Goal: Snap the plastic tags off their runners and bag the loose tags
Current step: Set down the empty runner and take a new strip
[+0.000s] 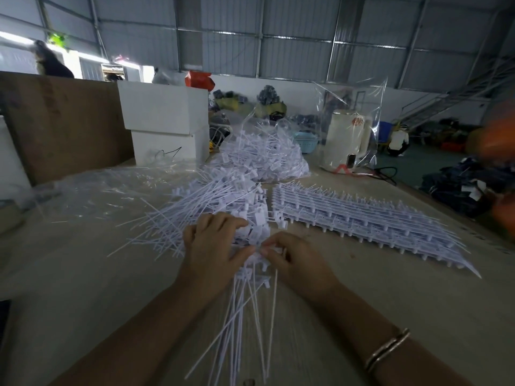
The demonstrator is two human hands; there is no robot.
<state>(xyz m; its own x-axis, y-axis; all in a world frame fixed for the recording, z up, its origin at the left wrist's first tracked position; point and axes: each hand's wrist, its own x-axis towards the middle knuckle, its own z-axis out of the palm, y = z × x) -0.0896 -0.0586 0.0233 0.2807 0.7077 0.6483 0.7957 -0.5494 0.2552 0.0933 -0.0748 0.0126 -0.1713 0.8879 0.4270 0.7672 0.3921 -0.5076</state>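
Head view has both hands working a small bunch of tags (pixel 252 270) right in the middle of the tabletop (pixel 390 288). The left hand (pixel 214 246) is curled over the top of the bunch, and the right hand (pixel 289 256) pinches the tag heads with its fingertips, the two nearly touching.

Biggest risk I'd guess: the loose pile (pixel 211 201) sits right against the left hand, so a sloppy pull could drag extra tails along or tangle them. Those thin tails also look like they'd bend or whip out of the pinch if the bunch gets twisted unevenly.

Orientation: the held bunch runs roughly toward the person, heads up at the fingers, tails fanning down toward the near edge. The unsnapped runners (pixel 362 218) lie just to the right, and the bagged tags (pixel 267 157) behind.
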